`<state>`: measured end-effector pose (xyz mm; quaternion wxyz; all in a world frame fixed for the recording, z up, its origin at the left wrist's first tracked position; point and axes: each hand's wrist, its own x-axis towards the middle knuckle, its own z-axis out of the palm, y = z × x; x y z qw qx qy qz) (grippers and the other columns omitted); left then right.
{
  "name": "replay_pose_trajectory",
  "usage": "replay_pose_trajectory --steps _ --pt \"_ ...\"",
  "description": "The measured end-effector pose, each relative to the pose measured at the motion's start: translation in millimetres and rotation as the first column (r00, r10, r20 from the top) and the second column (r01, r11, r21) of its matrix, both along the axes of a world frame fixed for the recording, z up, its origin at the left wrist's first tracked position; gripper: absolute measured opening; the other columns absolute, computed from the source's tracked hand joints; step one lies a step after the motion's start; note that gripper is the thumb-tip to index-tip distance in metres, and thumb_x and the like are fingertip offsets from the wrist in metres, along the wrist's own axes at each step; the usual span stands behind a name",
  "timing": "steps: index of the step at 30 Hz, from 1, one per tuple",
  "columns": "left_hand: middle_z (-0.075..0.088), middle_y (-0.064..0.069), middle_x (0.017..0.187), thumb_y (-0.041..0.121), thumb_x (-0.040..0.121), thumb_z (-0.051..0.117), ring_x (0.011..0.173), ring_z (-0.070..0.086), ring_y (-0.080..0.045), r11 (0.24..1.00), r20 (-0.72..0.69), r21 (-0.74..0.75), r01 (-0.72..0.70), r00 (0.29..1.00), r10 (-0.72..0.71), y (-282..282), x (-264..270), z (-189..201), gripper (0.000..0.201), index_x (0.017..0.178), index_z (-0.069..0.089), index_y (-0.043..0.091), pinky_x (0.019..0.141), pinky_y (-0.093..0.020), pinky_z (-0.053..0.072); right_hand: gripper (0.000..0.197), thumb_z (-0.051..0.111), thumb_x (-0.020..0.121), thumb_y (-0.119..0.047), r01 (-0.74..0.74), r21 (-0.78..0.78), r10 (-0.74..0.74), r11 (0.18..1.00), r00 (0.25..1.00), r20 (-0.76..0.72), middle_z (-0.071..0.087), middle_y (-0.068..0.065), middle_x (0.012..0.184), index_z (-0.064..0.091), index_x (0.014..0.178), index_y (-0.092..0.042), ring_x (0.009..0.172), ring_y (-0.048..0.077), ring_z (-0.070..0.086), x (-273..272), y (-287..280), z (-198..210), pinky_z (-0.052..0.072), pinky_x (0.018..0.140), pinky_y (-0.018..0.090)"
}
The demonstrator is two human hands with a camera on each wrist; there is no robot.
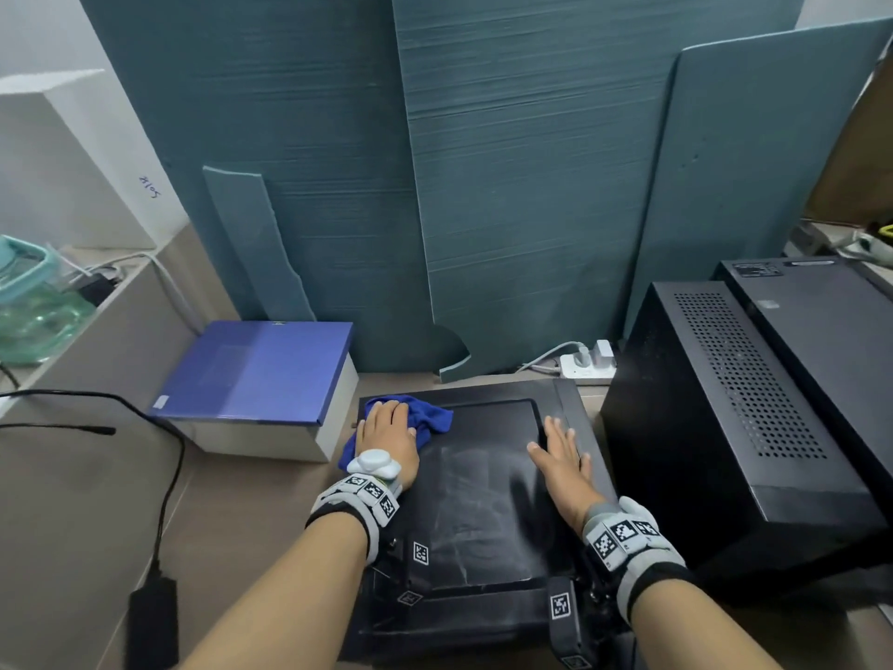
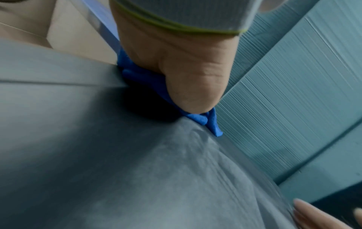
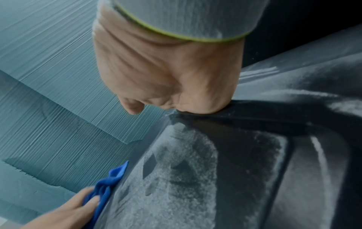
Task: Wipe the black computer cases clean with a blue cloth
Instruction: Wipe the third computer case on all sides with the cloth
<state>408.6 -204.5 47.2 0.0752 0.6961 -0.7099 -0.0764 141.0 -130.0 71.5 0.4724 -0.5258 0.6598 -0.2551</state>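
A black computer case (image 1: 483,505) lies flat on the floor in front of me, its dusty side panel (image 3: 195,178) facing up. The blue cloth (image 1: 430,415) sits bunched at the panel's far left corner. My left hand (image 1: 386,427) presses flat on the cloth (image 2: 195,118) with straight fingers. My right hand (image 1: 563,452) rests flat on the right part of the panel, fingers spread and straight. Two more black cases (image 1: 725,418) stand upright at the right, side by side.
Teal foam boards (image 1: 483,186) lean against the wall behind the case. A blue-lidded box (image 1: 261,369) sits at the left, close to the cloth. A white power strip (image 1: 589,362) lies behind the case. A black cable and adapter (image 1: 154,611) lie on the floor at left.
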Motion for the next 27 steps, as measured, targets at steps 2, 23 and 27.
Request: replay_pose_trajectory --steps 2,23,27 --pt "0.045 0.002 0.145 0.025 0.101 0.046 0.138 0.036 -0.022 0.996 0.034 -0.011 0.087 0.996 -0.087 -9 -18 3 0.039 0.139 0.045 0.017 0.112 -0.038 0.030 0.061 0.032 0.109 -0.037 0.018 0.000 -0.018 1.000 1.000 0.019 -0.010 -0.014 0.168 0.004 0.162 -0.032 0.151 0.001 -0.020 0 0 1 -0.021 0.121 0.035" --pt "0.042 0.005 0.156 0.028 0.094 0.031 0.147 0.032 -0.026 0.680 -0.054 -0.031 0.732 0.678 -0.733 35 -123 -10 0.056 0.147 0.048 0.022 0.116 -0.049 0.031 0.074 0.024 0.089 -0.077 0.282 0.043 -0.283 0.959 0.919 0.274 0.007 -0.020 0.164 0.012 0.156 -0.049 0.155 0.010 -0.008 3 3 3 -0.011 0.125 0.037" --pt "0.038 0.003 0.158 0.038 0.097 0.034 0.147 0.031 -0.026 0.662 0.011 -0.056 0.748 0.663 -0.748 64 -97 0 0.053 0.148 0.045 0.028 0.118 -0.050 0.029 0.066 0.020 0.100 -0.060 0.175 -0.009 -0.172 0.985 0.976 0.130 0.008 -0.010 0.169 0.019 0.160 -0.032 0.151 -0.002 -0.002 3 1 6 -0.013 0.124 0.035"
